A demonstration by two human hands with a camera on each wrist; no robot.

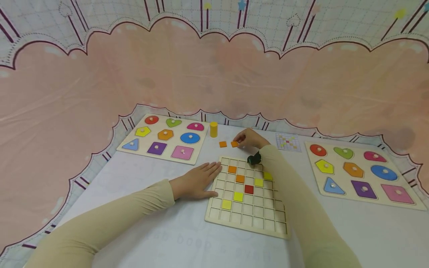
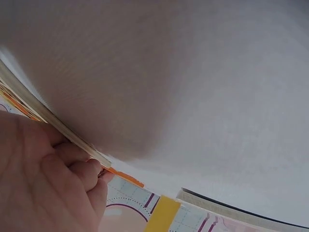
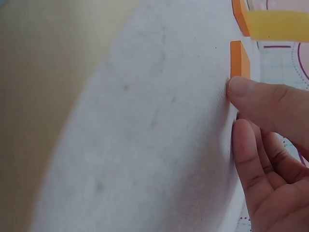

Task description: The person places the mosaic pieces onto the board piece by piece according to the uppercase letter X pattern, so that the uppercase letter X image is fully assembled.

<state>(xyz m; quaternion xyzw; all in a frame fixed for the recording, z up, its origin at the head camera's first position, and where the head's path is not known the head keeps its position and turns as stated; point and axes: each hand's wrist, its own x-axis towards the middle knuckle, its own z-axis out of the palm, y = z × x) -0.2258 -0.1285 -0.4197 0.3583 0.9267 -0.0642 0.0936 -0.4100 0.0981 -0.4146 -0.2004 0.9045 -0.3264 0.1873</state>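
Observation:
A wooden grid board (image 1: 246, 225) lies on the white table, holding orange, yellow and red square tiles, the red tile (image 1: 249, 189) near its middle. My left hand (image 1: 196, 181) rests at the board's left edge, fingers extended and touching its rim; in the left wrist view that hand (image 2: 48, 174) is seen low against the board's edge. Beyond the far edge, my right hand (image 1: 249, 139) holds an orange square tile (image 1: 234, 144) by its side. The right wrist view shows the thumb on this tile (image 3: 239, 60). A second orange tile (image 1: 222, 144) lies just left of it.
Shape puzzle boards with knobbed pieces lie at left (image 1: 174, 158) and right (image 1: 321, 186). A yellow cylinder (image 1: 213, 129) stands behind the tiles. A pattern card (image 1: 288, 142) lies right of my right hand. A dark green object (image 1: 254, 159) is beside the right wrist, above the grid board.

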